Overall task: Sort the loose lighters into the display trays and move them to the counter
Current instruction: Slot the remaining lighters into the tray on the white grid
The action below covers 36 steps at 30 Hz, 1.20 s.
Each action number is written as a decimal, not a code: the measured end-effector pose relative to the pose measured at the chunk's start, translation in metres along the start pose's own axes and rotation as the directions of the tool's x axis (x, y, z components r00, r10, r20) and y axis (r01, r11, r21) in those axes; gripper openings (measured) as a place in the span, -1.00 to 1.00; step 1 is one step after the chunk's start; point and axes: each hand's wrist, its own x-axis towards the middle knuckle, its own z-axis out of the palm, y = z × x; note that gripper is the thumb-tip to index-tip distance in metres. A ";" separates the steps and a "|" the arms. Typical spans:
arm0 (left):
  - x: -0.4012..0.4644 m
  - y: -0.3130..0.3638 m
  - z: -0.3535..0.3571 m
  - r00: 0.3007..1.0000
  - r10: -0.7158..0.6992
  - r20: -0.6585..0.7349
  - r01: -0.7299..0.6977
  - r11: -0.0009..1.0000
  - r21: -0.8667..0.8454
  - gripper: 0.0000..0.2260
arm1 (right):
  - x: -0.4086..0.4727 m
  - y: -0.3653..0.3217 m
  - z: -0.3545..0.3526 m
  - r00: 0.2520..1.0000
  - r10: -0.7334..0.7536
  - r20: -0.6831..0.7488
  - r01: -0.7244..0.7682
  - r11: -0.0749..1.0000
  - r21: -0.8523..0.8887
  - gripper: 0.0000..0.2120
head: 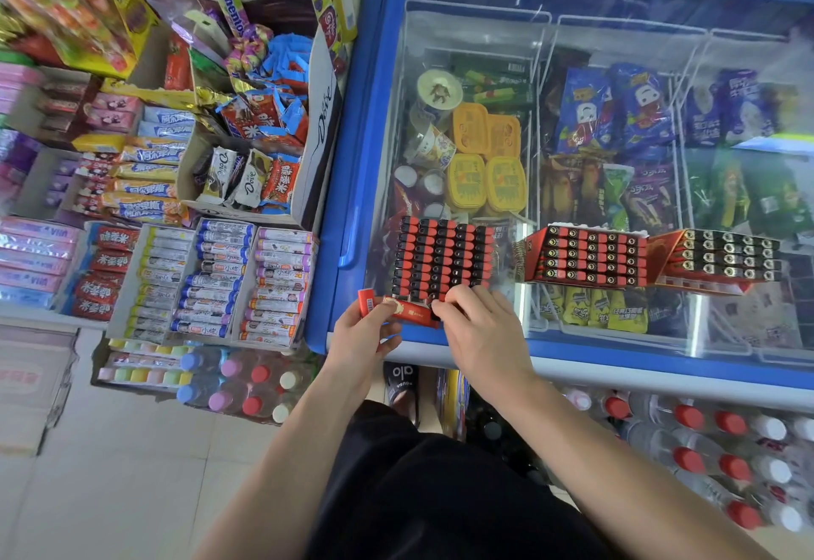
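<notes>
On freezer's glass lid [616,53], three lighter trays seen: left tray [442,257] full, middle tray [588,255] and right tray [722,257] alongside. Loose red lighters [368,302] pinched in left hand [363,326], fingers curled round them. Right hand [478,321] curled, fingertips on left tray's near edge; what is gripped cannot be told.

Three lighter trays sat in a row on the freezer lid.

The left tray [442,257] lay mid-frame, the middle tray [586,256] and right tray [718,257] beside it on the freezer lid [616,53]; candy shelves [176,229] filled the frame's left.
</notes>
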 end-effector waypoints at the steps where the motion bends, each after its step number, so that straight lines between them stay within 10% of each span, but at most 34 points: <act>1: 0.000 0.000 -0.001 1.000 0.000 -0.003 0.000 1.000 0.001 -0.96 | 0.000 0.000 0.000 1.000 0.000 -0.001 0.000 1.000 -0.001 -0.81; 19: 0.010 -0.001 -0.014 0.996 -0.094 0.010 0.094 0.980 -0.174 -0.98 | -0.001 -0.019 -0.013 0.968 0.248 -0.048 -0.231 0.945 0.232 -0.87; 36: 0.008 0.000 -0.023 0.984 -0.085 0.158 0.135 0.930 -0.343 -0.98 | 0.016 -0.052 -0.015 0.819 0.547 0.176 -0.552 0.666 0.502 -0.84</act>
